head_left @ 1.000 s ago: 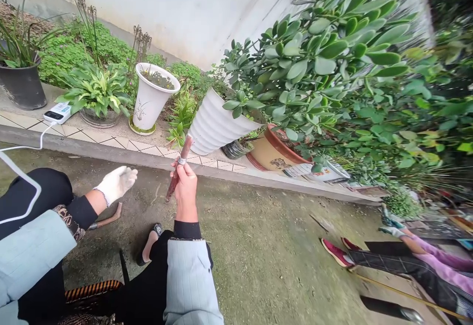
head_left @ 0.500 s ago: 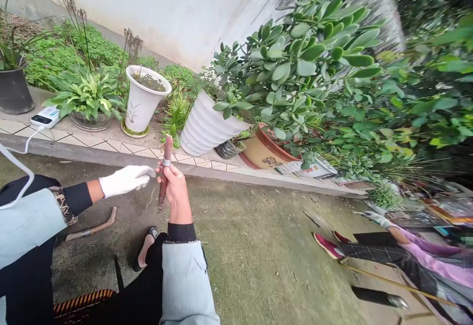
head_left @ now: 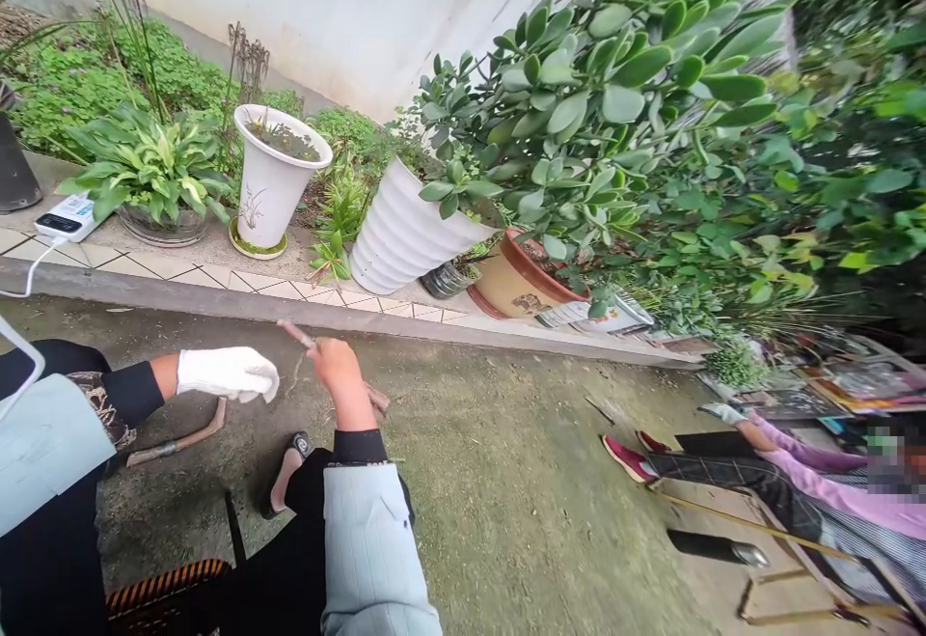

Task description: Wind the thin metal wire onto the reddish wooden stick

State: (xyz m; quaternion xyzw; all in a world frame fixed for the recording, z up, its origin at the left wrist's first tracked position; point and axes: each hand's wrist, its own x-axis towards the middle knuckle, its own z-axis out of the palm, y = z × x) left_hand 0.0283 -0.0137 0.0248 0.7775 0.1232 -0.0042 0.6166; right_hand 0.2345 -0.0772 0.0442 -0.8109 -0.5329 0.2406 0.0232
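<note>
On the ledge [head_left: 217,284], head view: a row of potted plants, with a white device [head_left: 67,218] near the left end and its cable [head_left: 21,351] hanging down on the left.
Pots, counted: at least seven; among them one white pot [head_left: 271,197] on a saucer, one ribbed pot [head_left: 405,235] and one brown-rimmed pot [head_left: 517,279]. The right end is too crowded for a full count.
Sticks, counted: two. One stick [head_left: 295,333] is held above the ground, tilted, short of the ledge; one bent stick [head_left: 192,441] lies on the ground below the left wrist.
Right hand [head_left: 338,368]: bare, closed in a fist around the held stick, which projects on both sides; the fist covers its middle.
Left hand [head_left: 230,373]: white-gloved, half open, fingers loosely bent, no object seen in it; near the held stick, apart from it.
Obstructions: the ledge and pots bound the area beyond both hands; the bent stick and one dark shoe [head_left: 293,462] occupy the ground below.
Co-worker, counted: one person [head_left: 817,491] at the right, well apart, with two red shoes [head_left: 626,460].
</note>
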